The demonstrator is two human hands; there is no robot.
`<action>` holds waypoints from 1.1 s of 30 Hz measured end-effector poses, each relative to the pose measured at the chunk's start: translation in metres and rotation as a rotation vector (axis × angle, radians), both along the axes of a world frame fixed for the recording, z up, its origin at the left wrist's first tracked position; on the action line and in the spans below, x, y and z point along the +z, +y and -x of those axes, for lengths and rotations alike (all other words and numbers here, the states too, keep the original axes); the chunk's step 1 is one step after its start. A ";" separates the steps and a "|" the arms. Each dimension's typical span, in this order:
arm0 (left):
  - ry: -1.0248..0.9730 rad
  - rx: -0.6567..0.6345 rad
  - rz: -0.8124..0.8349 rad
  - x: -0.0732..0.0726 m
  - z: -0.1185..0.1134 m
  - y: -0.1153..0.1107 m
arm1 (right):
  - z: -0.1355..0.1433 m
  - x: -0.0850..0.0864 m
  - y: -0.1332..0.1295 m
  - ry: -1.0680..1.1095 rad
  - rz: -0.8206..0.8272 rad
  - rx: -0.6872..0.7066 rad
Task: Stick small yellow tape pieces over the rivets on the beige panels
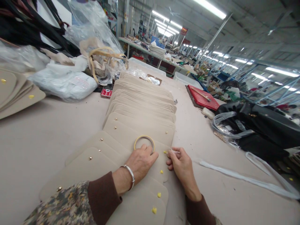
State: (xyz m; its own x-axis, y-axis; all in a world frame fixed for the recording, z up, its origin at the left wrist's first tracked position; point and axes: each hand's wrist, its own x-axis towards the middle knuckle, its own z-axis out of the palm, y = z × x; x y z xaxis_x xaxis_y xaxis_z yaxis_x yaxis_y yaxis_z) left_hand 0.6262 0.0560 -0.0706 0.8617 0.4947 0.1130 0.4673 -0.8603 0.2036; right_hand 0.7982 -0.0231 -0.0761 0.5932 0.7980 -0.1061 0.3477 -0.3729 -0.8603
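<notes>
A long row of overlapping beige panels (138, 125) with rounded corners runs away from me across the table. Small gold metal studs (90, 158) show on several of them. Yellow tape pieces (159, 194) stick along the right side of the nearest panels. My left hand (142, 161) is closed on a narrow roll of yellow tape (144, 136), resting over the panels. At the right edge of a panel, the fingers of my right hand (179, 164) are pinched together beside a yellow tape piece. Whatever small thing lies between those fingertips is too unclear to name.
More beige panels (18, 90) lie at the left, near a plastic-wrapped bundle (67, 81). Rightward are a white strip (234, 176), a black bag (262, 125) and a red pad (202, 97) with a hammer (199, 93) on it. A red calculator (106, 92) sits behind the row.
</notes>
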 end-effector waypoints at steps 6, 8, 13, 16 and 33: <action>0.010 0.016 -0.038 0.001 0.002 0.001 | 0.004 -0.002 -0.006 -0.304 -0.029 0.135; 0.008 0.019 -0.044 0.000 0.003 0.001 | 0.005 -0.003 0.000 -0.448 -0.035 0.159; 0.004 0.032 -0.005 0.006 0.009 0.001 | 0.007 0.002 0.010 -0.526 0.004 0.182; -0.063 0.018 0.002 0.012 0.014 0.005 | 0.009 0.012 0.003 -0.468 0.100 0.265; -0.566 -0.145 -0.011 0.010 0.020 0.002 | 0.025 0.027 -0.014 -0.347 -0.476 0.442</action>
